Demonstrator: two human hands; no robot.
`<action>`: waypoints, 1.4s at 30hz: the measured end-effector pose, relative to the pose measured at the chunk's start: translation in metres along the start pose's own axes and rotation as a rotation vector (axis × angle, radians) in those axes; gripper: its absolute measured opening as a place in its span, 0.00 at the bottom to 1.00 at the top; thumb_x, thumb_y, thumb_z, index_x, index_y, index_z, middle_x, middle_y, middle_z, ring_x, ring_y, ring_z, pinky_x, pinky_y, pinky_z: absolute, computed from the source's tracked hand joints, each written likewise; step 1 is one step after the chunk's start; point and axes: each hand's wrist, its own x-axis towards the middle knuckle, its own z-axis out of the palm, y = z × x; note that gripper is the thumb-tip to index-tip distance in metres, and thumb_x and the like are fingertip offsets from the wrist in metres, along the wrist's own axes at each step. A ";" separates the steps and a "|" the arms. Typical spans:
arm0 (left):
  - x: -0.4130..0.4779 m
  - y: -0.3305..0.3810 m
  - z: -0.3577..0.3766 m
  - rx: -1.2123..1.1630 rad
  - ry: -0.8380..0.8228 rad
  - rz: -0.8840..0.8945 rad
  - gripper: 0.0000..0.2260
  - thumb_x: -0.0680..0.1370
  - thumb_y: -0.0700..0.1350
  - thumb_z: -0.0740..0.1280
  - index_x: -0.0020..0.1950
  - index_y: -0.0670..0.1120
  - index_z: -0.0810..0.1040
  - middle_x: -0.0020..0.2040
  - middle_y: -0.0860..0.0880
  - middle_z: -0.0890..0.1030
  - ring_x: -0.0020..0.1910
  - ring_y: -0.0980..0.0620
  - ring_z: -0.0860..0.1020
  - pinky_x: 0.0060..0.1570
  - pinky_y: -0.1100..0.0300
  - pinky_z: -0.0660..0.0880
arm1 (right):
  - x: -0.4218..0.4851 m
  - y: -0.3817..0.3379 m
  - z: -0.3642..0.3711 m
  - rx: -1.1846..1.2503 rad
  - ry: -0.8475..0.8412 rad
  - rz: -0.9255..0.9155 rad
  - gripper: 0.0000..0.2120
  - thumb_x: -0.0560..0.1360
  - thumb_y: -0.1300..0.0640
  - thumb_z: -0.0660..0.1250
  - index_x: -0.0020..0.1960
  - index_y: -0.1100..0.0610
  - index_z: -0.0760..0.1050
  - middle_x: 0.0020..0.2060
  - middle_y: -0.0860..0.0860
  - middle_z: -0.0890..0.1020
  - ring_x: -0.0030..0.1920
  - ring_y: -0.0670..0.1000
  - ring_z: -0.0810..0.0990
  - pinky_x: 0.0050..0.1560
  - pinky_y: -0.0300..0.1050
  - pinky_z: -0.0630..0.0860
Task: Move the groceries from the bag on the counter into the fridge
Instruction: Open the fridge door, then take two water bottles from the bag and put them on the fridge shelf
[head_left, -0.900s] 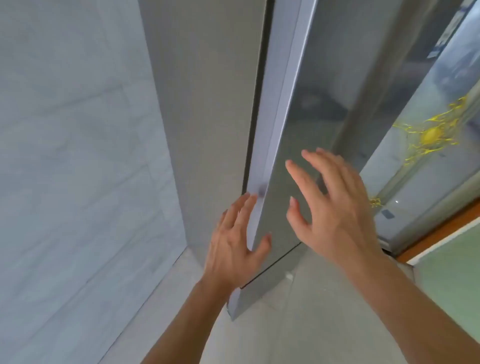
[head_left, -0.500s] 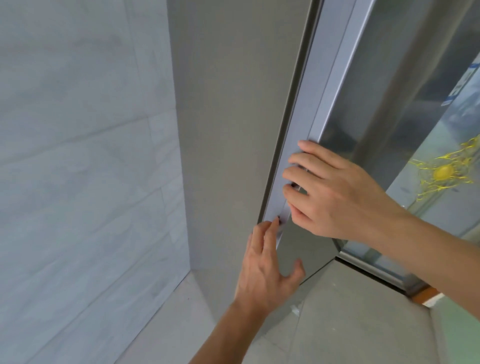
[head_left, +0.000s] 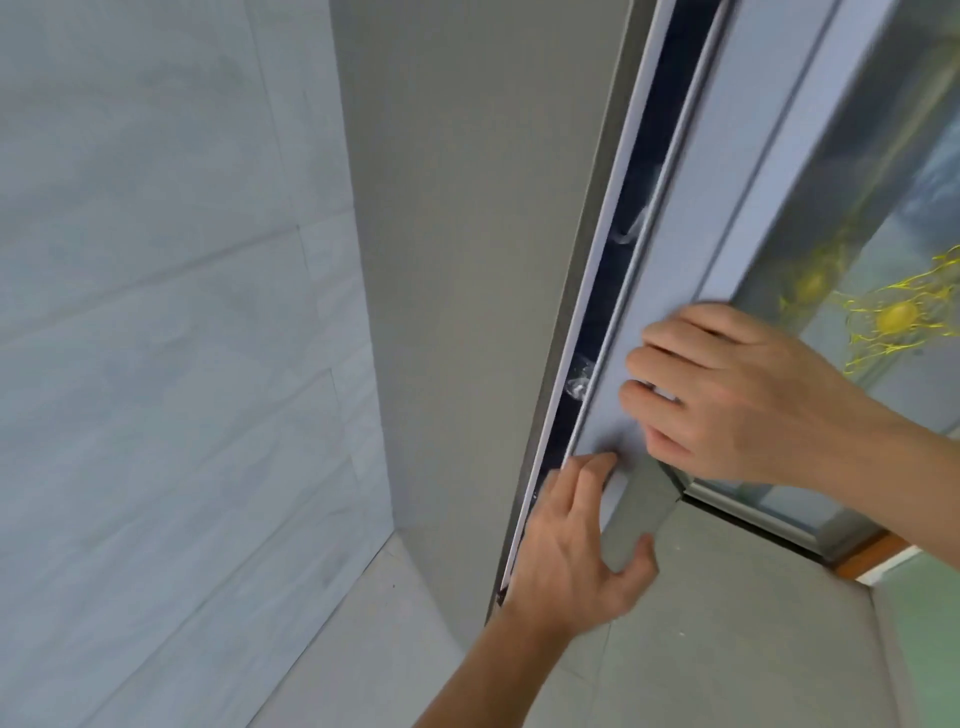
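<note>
The grey fridge (head_left: 467, 260) stands against the wall with its door (head_left: 727, 234) cracked open, a dark narrow gap (head_left: 618, 270) showing along the door's left edge. My left hand (head_left: 571, 556) grips the lower part of that edge, fingers into the gap and thumb on the door's front. Higher up, my right hand (head_left: 727, 395) holds the same edge with its fingers curled over it. Neither the bag nor any groceries are in view.
A pale tiled wall (head_left: 156, 364) runs close along the fridge's left side. The grey tiled floor (head_left: 727, 623) lies below. The glossy door front reflects a yellow pattern (head_left: 893, 317). An orange strip (head_left: 878, 553) shows at the right floor edge.
The fridge door has swung out from shut, opening a dark gap at its edge. Both hands went from reaching to gripping that edge, the left hand's fingers now in the gap.
</note>
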 end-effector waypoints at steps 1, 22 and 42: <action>-0.004 0.003 0.001 -0.013 -0.046 0.032 0.25 0.71 0.46 0.71 0.65 0.39 0.71 0.55 0.46 0.75 0.52 0.48 0.74 0.53 0.54 0.75 | -0.010 -0.002 -0.005 -0.020 0.008 0.004 0.06 0.72 0.61 0.64 0.36 0.56 0.70 0.35 0.53 0.74 0.39 0.58 0.78 0.49 0.53 0.75; 0.087 0.033 0.086 0.299 -0.575 0.520 0.38 0.73 0.41 0.65 0.80 0.50 0.50 0.81 0.50 0.51 0.79 0.48 0.56 0.72 0.47 0.66 | -0.202 -0.104 -0.099 -0.092 -0.261 0.874 0.12 0.74 0.57 0.68 0.54 0.60 0.83 0.47 0.59 0.83 0.47 0.61 0.82 0.50 0.56 0.77; 0.155 0.107 0.275 0.418 -0.724 0.713 0.40 0.73 0.43 0.64 0.80 0.58 0.46 0.81 0.56 0.50 0.80 0.54 0.46 0.78 0.50 0.44 | -0.375 -0.038 -0.044 -0.088 -0.579 1.230 0.31 0.71 0.54 0.69 0.71 0.66 0.71 0.63 0.62 0.79 0.62 0.61 0.79 0.68 0.58 0.73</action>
